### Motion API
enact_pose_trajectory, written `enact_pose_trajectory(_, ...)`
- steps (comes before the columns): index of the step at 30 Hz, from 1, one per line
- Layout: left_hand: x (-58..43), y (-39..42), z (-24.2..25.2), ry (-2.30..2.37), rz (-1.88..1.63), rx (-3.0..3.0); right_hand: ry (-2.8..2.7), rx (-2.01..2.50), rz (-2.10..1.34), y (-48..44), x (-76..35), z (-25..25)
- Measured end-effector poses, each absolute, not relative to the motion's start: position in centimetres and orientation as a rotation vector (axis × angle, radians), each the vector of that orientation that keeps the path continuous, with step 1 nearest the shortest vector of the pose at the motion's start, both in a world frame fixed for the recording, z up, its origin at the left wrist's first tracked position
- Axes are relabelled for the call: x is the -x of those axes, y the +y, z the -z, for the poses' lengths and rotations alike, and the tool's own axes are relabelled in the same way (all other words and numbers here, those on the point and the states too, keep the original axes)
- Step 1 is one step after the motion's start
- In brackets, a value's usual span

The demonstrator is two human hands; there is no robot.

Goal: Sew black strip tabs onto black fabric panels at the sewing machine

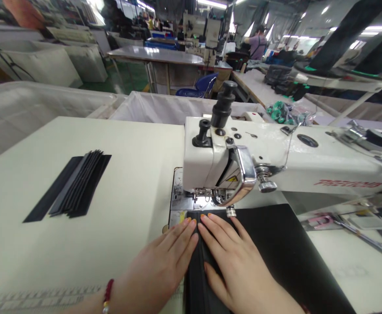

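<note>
My left hand [163,266] and my right hand [233,264] lie flat side by side on a black fabric piece [276,244], fingers stretched toward the needle area of a white sewing machine [276,161]. The fingertips sit just in front of the presser foot [210,198], along a narrow black strip [195,261] that runs between the two hands. Neither hand grips anything; both press down on the cloth. A red bead bracelet [107,296] is on my left wrist.
A fanned stack of black strips [71,185] lies on the cream table [30,244] to the left. Pink-handled tools [325,220] lie right of the machine. White-lined bins [30,100] stand behind. Other people work at distant tables [258,41].
</note>
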State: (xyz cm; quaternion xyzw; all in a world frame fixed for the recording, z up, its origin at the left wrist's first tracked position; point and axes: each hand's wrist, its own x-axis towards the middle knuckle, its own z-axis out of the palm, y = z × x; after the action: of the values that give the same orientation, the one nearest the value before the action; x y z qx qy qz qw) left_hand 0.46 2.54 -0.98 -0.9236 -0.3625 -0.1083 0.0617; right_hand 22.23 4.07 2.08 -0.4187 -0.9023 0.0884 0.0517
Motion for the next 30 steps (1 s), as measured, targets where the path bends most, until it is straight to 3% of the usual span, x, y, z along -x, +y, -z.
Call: enact_pose_trajectory(30,-0.3,4.3,0.8,-1.089,0.217,2.782,-2.753,1.255,-0.337,6.4,-22.0,-2.5)
